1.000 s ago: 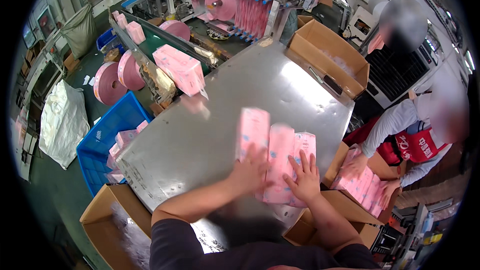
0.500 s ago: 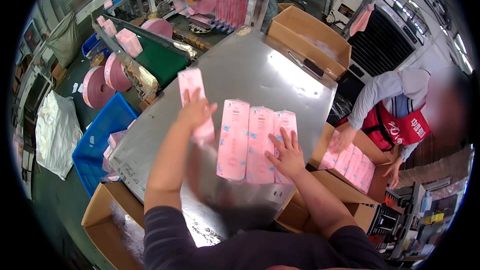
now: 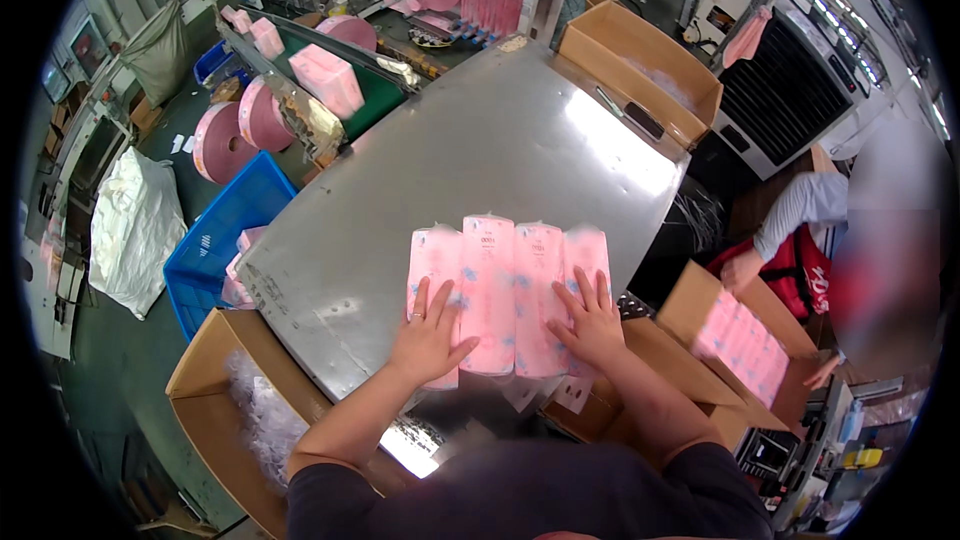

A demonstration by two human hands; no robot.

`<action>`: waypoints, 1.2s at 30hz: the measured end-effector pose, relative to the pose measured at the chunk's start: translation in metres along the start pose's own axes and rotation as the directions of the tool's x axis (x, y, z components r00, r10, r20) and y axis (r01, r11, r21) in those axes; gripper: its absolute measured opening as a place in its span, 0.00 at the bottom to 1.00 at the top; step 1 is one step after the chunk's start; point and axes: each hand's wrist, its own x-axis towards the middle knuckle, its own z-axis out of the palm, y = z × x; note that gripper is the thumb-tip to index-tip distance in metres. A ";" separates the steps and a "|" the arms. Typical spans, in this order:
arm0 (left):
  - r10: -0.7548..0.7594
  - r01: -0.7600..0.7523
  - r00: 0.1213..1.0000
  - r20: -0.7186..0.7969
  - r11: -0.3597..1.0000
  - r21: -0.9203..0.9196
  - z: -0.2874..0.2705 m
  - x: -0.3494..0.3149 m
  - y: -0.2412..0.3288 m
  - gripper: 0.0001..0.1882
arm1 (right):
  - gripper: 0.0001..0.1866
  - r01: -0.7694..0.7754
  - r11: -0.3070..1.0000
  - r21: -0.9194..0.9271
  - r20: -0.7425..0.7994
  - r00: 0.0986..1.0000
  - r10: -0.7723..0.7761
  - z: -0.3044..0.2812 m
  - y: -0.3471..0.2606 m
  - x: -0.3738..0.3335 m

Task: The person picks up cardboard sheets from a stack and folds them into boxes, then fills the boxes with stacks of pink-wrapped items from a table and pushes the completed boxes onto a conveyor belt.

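Note:
Several long pink packs of tissues with blue prints lie side by side in a row near the front edge of the metal table [image 3: 420, 160]. My left hand [image 3: 428, 335] rests with spread fingers on the leftmost pack [image 3: 435, 255]. At the other end, my right hand [image 3: 592, 328] lies on the rightmost pack [image 3: 586, 248], its fingers stretched out and apart. Between my hands sit two middle packs, one [image 3: 488, 290] on the left and one [image 3: 537, 310] on the right, touching each other.
A green conveyor [image 3: 375, 105] carries pink packs at the far left. Beside the table stand a blue crate [image 3: 215, 250] and a carton with clear plastic [image 3: 200, 390]. An open carton [image 3: 640, 70] occupies the back right. A co-worker's hand [image 3: 740, 270] touches a carton of pink packs [image 3: 740, 345].
My left hand has brought the separate pack down and right, against the row's left side. My right hand stays on the right end. The conveyor's packs are nearer the table.

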 end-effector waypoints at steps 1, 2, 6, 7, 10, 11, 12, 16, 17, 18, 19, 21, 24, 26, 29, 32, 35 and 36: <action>-0.031 0.031 0.999 0.009 0.999 0.037 -0.001 0.003 0.000 0.35 | 0.35 -0.008 1.000 -0.003 0.004 1.000 0.008 -0.003 -0.002 0.002; -0.063 0.061 0.998 0.014 0.995 0.077 -0.002 0.012 0.002 0.37 | 0.35 -0.019 1.000 0.007 0.006 1.000 0.019 -0.004 -0.004 0.004; -0.058 0.055 0.998 0.026 0.994 0.095 -0.015 0.040 -0.003 0.43 | 0.35 -0.039 0.999 0.011 0.018 0.999 0.038 -0.004 -0.004 0.007; -0.039 0.037 0.999 0.015 0.995 0.096 -0.017 0.050 -0.005 0.43 | 0.35 -0.025 1.000 0.012 0.001 1.000 0.025 -0.004 -0.005 0.008; -0.025 0.074 0.982 -0.188 0.964 0.257 -0.042 0.134 -0.029 0.45 | 0.35 -0.027 1.000 0.001 -0.023 0.999 0.027 -0.004 -0.004 0.007; -0.050 0.109 0.954 -0.296 0.976 0.186 -0.052 0.169 -0.041 0.44 | 0.35 -0.026 1.000 -0.006 -0.027 0.999 0.026 -0.005 -0.005 0.007; -0.082 0.137 0.913 -0.400 0.984 0.111 -0.061 0.204 -0.055 0.42 | 0.35 -0.025 1.000 -0.015 -0.033 0.999 0.024 -0.006 -0.005 0.007; -0.546 0.545 0.838 -0.007 0.837 -0.049 -0.064 0.287 -0.131 0.36 | 0.34 0.000 1.000 0.019 -0.025 1.000 0.000 -0.005 -0.001 0.012; -0.491 0.491 0.868 -0.071 0.871 -0.017 -0.050 0.283 -0.150 0.32 | 0.34 0.006 0.999 0.054 -0.035 0.999 -0.004 -0.001 0.004 0.015; -0.430 0.436 0.893 -0.130 0.899 0.020 -0.037 0.273 -0.163 0.30 | 0.35 0.011 0.996 0.092 -0.042 0.999 -0.007 0.003 0.011 0.017; -0.326 0.329 0.939 -0.111 0.944 0.006 -0.038 0.253 -0.165 0.26 | 0.34 -0.030 0.978 0.205 -0.150 0.987 0.061 0.010 0.021 0.018; -0.114 0.111 0.986 -0.118 0.993 -0.028 -0.047 0.191 -0.165 0.18 | 0.34 -0.071 0.900 0.431 -0.343 0.909 0.236 0.023 0.048 0.018; 0.107 -0.110 0.993 -0.041 0.991 -0.079 -0.047 0.073 -0.143 0.12 | 0.40 -0.142 0.315 0.938 0.027 0.939 0.342 0.042 0.076 0.017; 0.242 -0.237 0.966 0.090 0.969 -0.062 -0.051 0.016 -0.121 0.18 | 0.42 -0.314 -0.111 0.943 0.332 0.907 0.258 0.047 0.078 0.017; -0.237 0.178 0.968 0.079 0.436 -0.882 -0.037 -0.006 -0.105 0.33 | 0.41 -0.274 -0.347 0.897 0.314 0.947 0.062 0.058 0.082 0.019; -0.332 0.250 0.876 0.349 -0.306 -0.918 0.014 -0.002 -0.151 0.42 | 0.38 -0.342 -0.552 0.760 0.409 0.913 -0.002 0.085 0.093 0.016; -0.306 0.178 0.812 0.496 -0.680 -0.711 0.076 0.003 -0.183 0.44 | 0.36 -0.390 -0.803 0.450 0.249 0.919 -0.307 0.111 0.105 0.034; -0.325 0.161 0.811 0.487 -0.676 -0.719 0.082 0.003 -0.179 0.44 | 0.36 -0.395 -0.750 0.530 0.314 0.913 -0.259 0.110 0.108 0.036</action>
